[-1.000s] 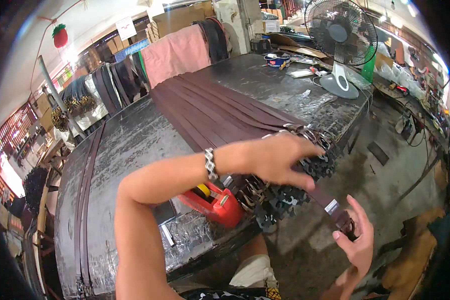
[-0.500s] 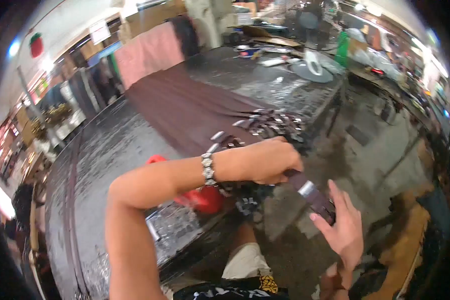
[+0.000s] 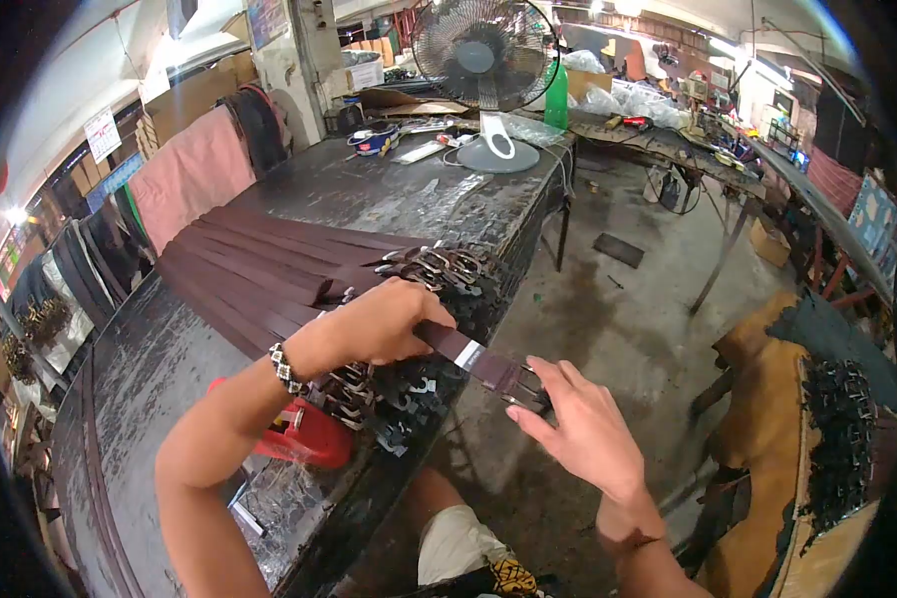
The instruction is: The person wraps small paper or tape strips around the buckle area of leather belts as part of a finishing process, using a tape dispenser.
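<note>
Brown belt straps (image 3: 259, 264) lie fanned out on the dark table, with metal buckles (image 3: 444, 267) bunched near its edge. My left hand (image 3: 384, 324), below a beaded bracelet, is closed round one brown belt (image 3: 493, 370) with a silvery band. The belt's buckle end points toward my right hand (image 3: 578, 424). My right thumb and fingers are parted around that buckle end, the fingertips at its metal frame. Under my left forearm sits a red container (image 3: 314, 436) on the table, beside more buckles.
A fan (image 3: 498, 157) and a green bottle (image 3: 556, 98) stand at the table's far end. Pink cloth (image 3: 194, 174) hangs at the back left. At the right, dark buckles (image 3: 839, 439) lie on a tan surface (image 3: 762, 429). A second bench (image 3: 668, 149) stands behind.
The view has swung right and sharpened, showing more of the fan and floor. My left hand still holds the belt, and my right hand remains at its buckle end.
</note>
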A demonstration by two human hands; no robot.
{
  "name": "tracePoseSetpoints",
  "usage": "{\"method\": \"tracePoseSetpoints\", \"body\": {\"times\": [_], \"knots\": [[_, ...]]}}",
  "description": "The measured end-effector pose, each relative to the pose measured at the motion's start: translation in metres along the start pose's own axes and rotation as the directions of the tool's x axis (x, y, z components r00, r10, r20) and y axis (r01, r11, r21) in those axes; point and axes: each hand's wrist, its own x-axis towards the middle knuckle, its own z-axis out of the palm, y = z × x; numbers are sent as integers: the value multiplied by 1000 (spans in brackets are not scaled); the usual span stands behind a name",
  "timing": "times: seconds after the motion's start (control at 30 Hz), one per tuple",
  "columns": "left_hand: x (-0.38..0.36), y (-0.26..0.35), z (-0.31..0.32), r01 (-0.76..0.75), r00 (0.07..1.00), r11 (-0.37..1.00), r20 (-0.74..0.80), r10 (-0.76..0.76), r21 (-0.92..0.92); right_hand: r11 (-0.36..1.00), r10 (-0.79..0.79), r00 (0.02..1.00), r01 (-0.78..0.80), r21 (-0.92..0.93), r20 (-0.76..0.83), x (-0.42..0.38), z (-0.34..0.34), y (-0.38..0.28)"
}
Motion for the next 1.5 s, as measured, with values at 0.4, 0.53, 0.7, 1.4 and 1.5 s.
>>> {"method": "tracePoseSetpoints", "body": {"times": [0.4, 0.53, 0.7, 1.4, 1.5], "knots": [[-21, 12, 26, 91, 992, 947, -114, -58, 308, 988, -50, 979, 77, 132, -197, -4, -44, -10], [-32, 0, 29, 119, 984, 932, -167, -64, 343, 987, -76, 984, 98, 131, -159, -1, -37, -14], [-47, -35, 18, 108, 963, 969, -267, -46, 221, 988, -129, 984, 139, 72, -122, 25, -12, -27], [-122, -112, -34, 777, 629, 626, -62, -775, 69, 931, -363, 932, 363, -28, 14, 166, 89, -47], [-150, -74, -54, 738, 674, 664, -168, -719, 117, 945, -328, 945, 328, 5, 12, 173, 103, -50]]}}
